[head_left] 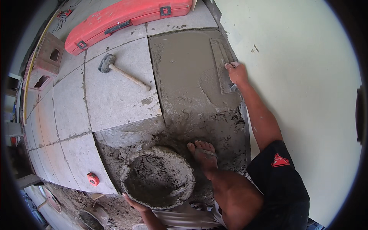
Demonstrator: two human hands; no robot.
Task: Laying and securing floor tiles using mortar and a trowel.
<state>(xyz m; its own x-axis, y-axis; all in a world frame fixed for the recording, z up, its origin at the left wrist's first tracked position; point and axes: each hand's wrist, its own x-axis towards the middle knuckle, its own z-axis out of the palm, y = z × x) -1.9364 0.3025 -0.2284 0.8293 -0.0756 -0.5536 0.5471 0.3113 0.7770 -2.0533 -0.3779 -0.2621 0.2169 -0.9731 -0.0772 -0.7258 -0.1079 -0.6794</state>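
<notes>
Right hand (237, 73) grip clamped on trowel (222, 65); left hand (135, 205) grip closed under mortar pan (158, 177) rim

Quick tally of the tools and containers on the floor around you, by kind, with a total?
Trowel, in the right hand: 1
Mortar pan, left hand on its rim: 1
Rubber mallet: 1
Tape measure: 1
Red tool case: 1
Hollow blocks: 2
Total: 7
</notes>
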